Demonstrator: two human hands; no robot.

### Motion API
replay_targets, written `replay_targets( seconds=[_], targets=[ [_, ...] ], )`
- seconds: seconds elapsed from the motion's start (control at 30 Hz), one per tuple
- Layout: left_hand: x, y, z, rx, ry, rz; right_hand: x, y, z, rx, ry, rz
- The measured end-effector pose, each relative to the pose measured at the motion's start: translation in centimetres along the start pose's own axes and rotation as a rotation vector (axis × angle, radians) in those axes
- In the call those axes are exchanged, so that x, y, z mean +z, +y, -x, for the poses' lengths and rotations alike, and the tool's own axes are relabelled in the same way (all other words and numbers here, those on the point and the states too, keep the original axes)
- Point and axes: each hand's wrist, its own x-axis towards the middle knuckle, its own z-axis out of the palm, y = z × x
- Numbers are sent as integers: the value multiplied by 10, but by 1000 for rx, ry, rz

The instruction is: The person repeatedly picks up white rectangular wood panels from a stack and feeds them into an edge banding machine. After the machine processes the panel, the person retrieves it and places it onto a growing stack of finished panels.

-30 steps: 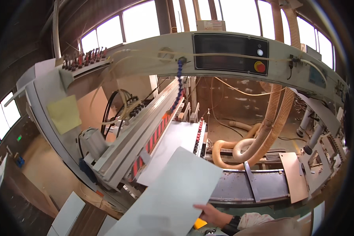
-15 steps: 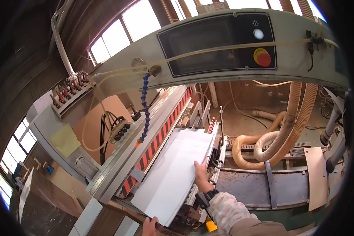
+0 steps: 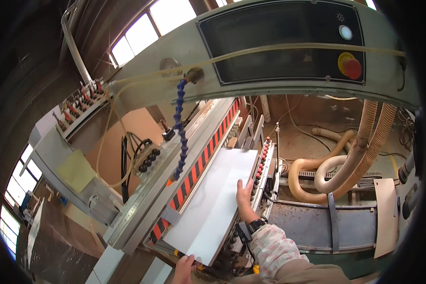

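Two hands steadied your flat white rectangular panel [image 3: 213,203] against the red-and-black striped fence [image 3: 201,163]: right hand [image 3: 245,196] lay flat-fingered on its edge, left hand [image 3: 184,267] gripped the near end.

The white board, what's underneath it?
The white board lies flat on the grey machine bed, beside the red-and-black striped rail. The right hand presses its edge, and the left hand holds its near end. What lies directly beneath is covered.

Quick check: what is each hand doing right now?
Left hand: gripping the near edge of the white panel.
Right hand: resting flat on the panel's right edge, fingers extended.
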Motion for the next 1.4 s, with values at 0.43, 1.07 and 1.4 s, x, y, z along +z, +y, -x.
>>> replay_targets(
  seconds=[0.43,1.07,1.4],
  targets=[
    [-5,-4,14,164,186,287,-43,-5,49,124,118,-548],
    [5,7,1,274,232,-124,-3,-3,48,-281,21,0],
    [-19,-1,2,502,194,-481,4,40,33,-366,23,225]
  ],
)
